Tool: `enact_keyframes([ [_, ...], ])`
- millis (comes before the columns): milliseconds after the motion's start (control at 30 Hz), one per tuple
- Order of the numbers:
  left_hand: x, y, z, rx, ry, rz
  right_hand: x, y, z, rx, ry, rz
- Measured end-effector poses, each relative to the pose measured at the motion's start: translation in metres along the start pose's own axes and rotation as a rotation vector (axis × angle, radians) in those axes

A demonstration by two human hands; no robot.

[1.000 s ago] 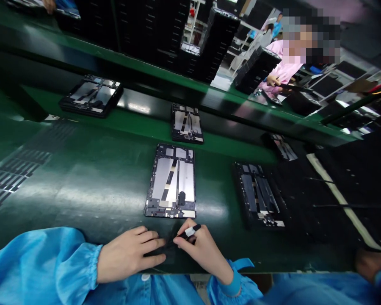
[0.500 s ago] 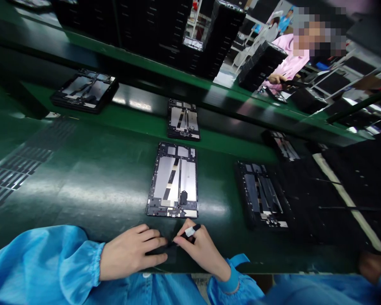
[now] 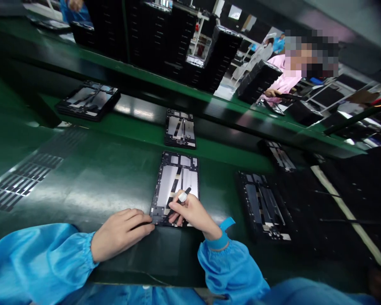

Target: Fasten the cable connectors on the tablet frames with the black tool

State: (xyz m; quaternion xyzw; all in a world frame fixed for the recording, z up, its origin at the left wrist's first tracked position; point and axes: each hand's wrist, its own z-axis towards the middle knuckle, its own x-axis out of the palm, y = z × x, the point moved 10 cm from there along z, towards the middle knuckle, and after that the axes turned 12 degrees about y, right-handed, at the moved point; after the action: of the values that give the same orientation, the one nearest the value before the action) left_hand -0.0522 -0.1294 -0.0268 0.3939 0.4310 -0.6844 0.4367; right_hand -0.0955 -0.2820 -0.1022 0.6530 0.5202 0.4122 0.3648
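Note:
An opened tablet (image 3: pixel 168 178) lies in front of me with its silver inside and a black ribbon strip showing. My right hand (image 3: pixel 190 212) is over its lower part, fingers closed round a slim black tool (image 3: pixel 187 191) wrapped with a piece of white tape. The fingers hide the tool's tip, and I cannot make out what it touches. At the tablet's lower left corner, my left hand (image 3: pixel 123 233) rests palm down with fingers stretched out. Its fingertips are at the tablet's edge, and nothing shows in that hand.
Another opened tablet (image 3: pixel 266 207) lies to the right on a black stack. Further opened tablets sit beyond, one at the middle (image 3: pixel 180 129) and one at the left (image 3: pixel 89 101). Tall black stacks (image 3: pixel 158 42) stand on the shelf behind. Across it, a person in pink (image 3: pixel 287 78) works.
My right hand has moved up from the table edge onto the tablet with the black tool. My left hand has shifted to the tablet's lower left corner. The view has tilted slightly up.

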Motion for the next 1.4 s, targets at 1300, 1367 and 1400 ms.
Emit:
enact_keyframes([
  [1300, 0.024, 0.006, -0.014, 0.009, 0.041, 0.117, 0.006, -0.002, 0.009, 0.073, -0.018, -0.104],
  [1367, 0.029, 0.005, -0.016, 0.006, 0.069, 0.152, 0.004, -0.001, 0.006, 0.054, -0.035, -0.089],
  [1400, 0.031, 0.004, -0.016, 0.005, 0.083, 0.168, 0.001, -0.001, 0.003, 0.037, -0.059, -0.080],
])
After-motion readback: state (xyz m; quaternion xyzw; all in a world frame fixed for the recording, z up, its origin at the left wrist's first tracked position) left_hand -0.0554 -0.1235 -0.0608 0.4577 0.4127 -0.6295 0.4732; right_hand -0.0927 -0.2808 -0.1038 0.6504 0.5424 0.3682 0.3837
